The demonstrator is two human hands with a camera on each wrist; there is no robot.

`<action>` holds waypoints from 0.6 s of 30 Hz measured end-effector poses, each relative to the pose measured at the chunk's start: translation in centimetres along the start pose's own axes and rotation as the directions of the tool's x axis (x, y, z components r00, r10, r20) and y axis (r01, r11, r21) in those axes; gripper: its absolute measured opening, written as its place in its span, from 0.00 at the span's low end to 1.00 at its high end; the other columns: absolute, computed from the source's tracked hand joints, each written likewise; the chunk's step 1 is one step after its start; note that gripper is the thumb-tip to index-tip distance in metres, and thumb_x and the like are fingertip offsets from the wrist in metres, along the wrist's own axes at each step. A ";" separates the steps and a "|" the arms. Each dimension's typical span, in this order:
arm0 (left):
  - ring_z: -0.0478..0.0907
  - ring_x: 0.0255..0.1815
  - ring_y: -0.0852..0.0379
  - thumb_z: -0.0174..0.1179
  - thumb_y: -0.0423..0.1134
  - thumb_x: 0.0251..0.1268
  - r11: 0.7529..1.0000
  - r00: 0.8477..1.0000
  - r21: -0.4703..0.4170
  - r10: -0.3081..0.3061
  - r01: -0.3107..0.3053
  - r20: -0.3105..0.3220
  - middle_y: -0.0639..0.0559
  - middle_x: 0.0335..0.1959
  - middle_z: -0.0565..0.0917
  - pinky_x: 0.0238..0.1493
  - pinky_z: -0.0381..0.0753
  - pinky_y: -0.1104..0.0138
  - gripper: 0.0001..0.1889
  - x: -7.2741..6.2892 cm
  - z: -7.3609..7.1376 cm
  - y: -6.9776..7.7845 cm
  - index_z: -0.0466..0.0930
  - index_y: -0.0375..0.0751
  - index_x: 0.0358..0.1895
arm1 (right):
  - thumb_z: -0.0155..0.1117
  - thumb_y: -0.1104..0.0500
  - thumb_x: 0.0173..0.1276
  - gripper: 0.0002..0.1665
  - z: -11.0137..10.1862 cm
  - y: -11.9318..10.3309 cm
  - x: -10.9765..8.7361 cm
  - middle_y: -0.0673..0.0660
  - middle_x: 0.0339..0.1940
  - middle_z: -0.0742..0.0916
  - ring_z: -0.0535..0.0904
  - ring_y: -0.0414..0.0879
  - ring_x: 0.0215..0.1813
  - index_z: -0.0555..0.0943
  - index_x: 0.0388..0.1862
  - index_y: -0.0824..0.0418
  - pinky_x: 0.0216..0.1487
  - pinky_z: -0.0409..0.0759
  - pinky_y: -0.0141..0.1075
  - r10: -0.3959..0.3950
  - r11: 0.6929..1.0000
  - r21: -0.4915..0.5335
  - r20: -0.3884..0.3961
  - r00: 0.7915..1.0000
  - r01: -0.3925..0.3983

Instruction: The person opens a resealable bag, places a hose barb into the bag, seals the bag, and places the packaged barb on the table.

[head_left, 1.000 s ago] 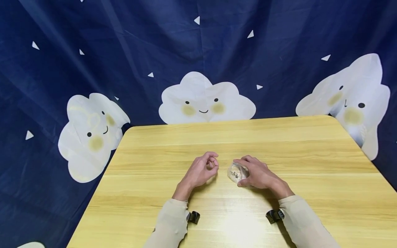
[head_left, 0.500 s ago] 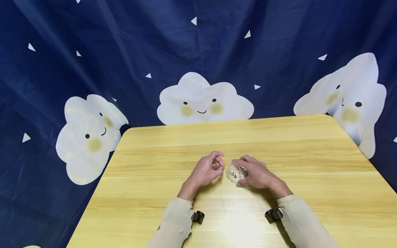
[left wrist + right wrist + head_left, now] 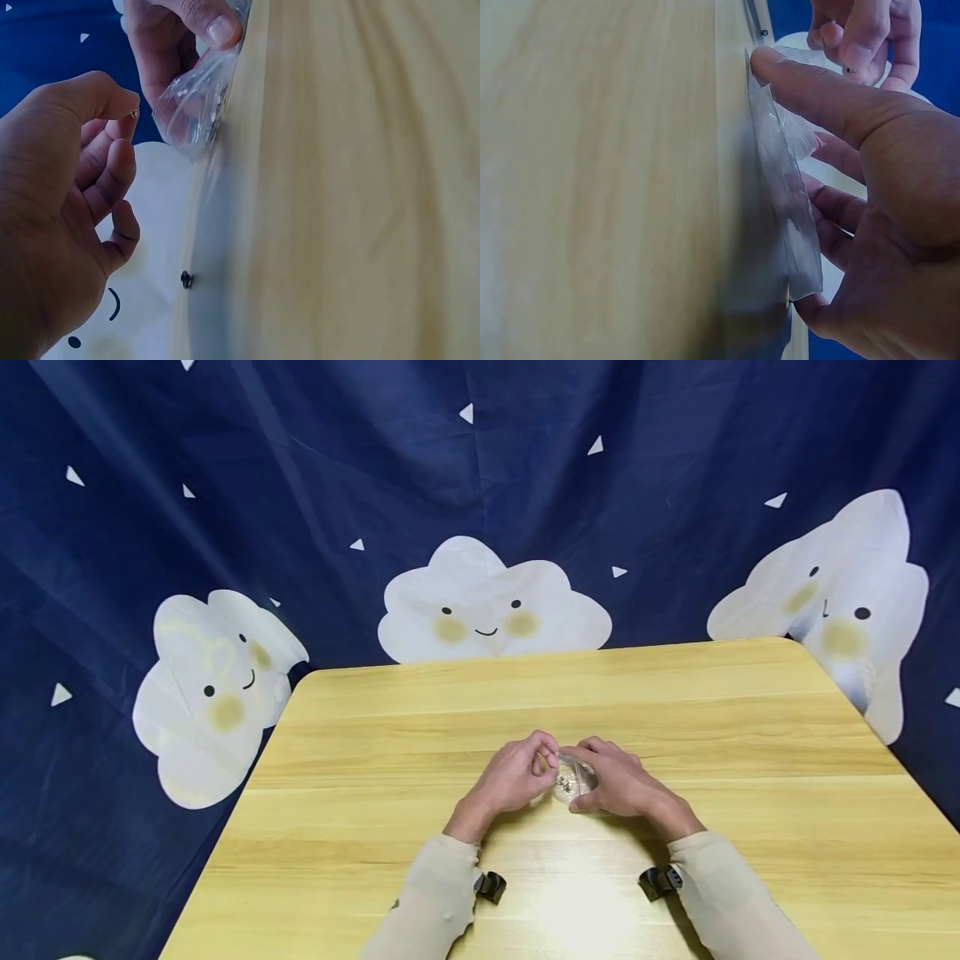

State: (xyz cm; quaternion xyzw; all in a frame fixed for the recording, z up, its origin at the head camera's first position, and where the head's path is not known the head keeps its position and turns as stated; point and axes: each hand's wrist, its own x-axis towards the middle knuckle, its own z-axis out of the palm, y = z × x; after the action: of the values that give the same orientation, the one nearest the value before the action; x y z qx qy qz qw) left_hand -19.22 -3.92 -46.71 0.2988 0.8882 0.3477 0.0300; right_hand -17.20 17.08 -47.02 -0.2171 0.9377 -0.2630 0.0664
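Observation:
A small clear plastic zip bag (image 3: pixel 567 783) lies on the table in the head view, with several tiny metallic pieces inside. My right hand (image 3: pixel 621 783) holds it by its edges, thumb at the near side and fingers at the far side. At the bag's left edge is my left hand (image 3: pixel 516 777). Its thumb and index finger pinch a tiny metal piece (image 3: pixel 135 114), too small to name, seen in the left wrist view. The right wrist view shows the bag's clear film (image 3: pixel 784 195) under my right fingers.
A small dark screw-like piece (image 3: pixel 186 280) sits on the tabletop in the left wrist view. The light wooden table (image 3: pixel 360 718) reaches back to a dark blue curtain (image 3: pixel 420 452) printed with white clouds.
My left hand has moved right, up to the bag's left edge, its fingertips staying together. My right hand and the bag have barely moved.

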 end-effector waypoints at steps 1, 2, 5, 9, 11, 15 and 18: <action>0.72 0.27 0.71 0.61 0.37 0.59 1.000 1.000 0.007 0.001 -0.001 0.003 0.62 0.34 0.81 0.31 0.73 0.78 0.11 0.0 0.1 0.1 0.75 0.49 0.45 | 0.79 0.46 0.46 0.49 0.0 0.0 0.0 0.53 0.57 0.78 0.74 0.51 0.57 0.70 0.69 0.46 0.56 0.68 0.60 0.000 1.000 0.001 0.000 1.000 0.000; 0.71 0.26 0.71 0.61 0.37 0.59 1.000 1.000 0.013 0.000 0.000 0.005 0.62 0.32 0.81 0.29 0.73 0.78 0.10 0.1 0.2 0.1 0.74 0.51 0.43 | 0.79 0.46 0.46 0.49 -0.1 0.0 0.0 0.53 0.57 0.78 0.74 0.51 0.56 0.70 0.69 0.45 0.56 0.68 0.59 0.001 1.000 0.002 0.001 1.000 -0.001; 0.70 0.24 0.71 0.61 0.38 0.59 0.999 1.000 0.037 -0.004 0.003 0.013 0.62 0.28 0.80 0.26 0.71 0.77 0.08 0.2 0.4 0.2 0.73 0.54 0.38 | 0.79 0.46 0.46 0.49 -0.1 0.0 -0.1 0.52 0.56 0.78 0.74 0.50 0.55 0.70 0.69 0.45 0.54 0.69 0.58 -0.002 1.000 0.000 0.003 1.000 0.002; 0.70 0.23 0.71 0.61 0.38 0.60 0.999 1.000 0.053 -0.002 0.001 0.018 0.62 0.27 0.79 0.25 0.70 0.77 0.08 0.2 0.6 0.2 0.72 0.54 0.37 | 0.79 0.46 0.47 0.49 0.0 0.0 0.0 0.52 0.55 0.78 0.74 0.49 0.54 0.70 0.69 0.45 0.54 0.69 0.58 -0.004 1.000 -0.007 0.004 1.000 0.004; 0.70 0.23 0.71 0.62 0.38 0.60 0.998 1.000 0.057 -0.001 0.000 0.018 0.62 0.28 0.79 0.25 0.70 0.78 0.08 0.3 0.6 0.2 0.73 0.54 0.37 | 0.79 0.45 0.47 0.49 0.0 0.0 0.0 0.52 0.56 0.78 0.74 0.49 0.54 0.70 0.69 0.45 0.53 0.69 0.57 -0.008 1.000 -0.012 0.000 1.000 0.008; 0.71 0.24 0.70 0.62 0.38 0.60 0.999 1.000 0.047 -0.006 0.005 0.023 0.62 0.29 0.80 0.26 0.71 0.78 0.08 0.3 0.5 0.2 0.73 0.54 0.37 | 0.79 0.45 0.46 0.49 -0.1 0.0 0.0 0.52 0.56 0.78 0.74 0.49 0.54 0.70 0.70 0.45 0.53 0.69 0.56 -0.003 1.000 -0.013 -0.006 1.000 0.003; 0.71 0.26 0.70 0.62 0.37 0.60 0.999 1.000 0.032 -0.014 0.013 0.023 0.61 0.30 0.79 0.28 0.72 0.78 0.08 0.2 0.4 0.1 0.73 0.54 0.37 | 0.79 0.45 0.46 0.49 -0.1 0.0 0.0 0.52 0.56 0.78 0.74 0.50 0.54 0.70 0.70 0.45 0.53 0.69 0.57 -0.001 1.000 -0.012 -0.011 1.000 0.001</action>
State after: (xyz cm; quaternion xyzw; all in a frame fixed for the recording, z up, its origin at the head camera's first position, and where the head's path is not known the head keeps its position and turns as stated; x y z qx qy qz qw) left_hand -19.22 -3.50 -46.93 0.2973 0.8952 0.3297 0.0379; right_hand -17.19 17.11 -46.95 -0.2167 0.9394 -0.2588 0.0599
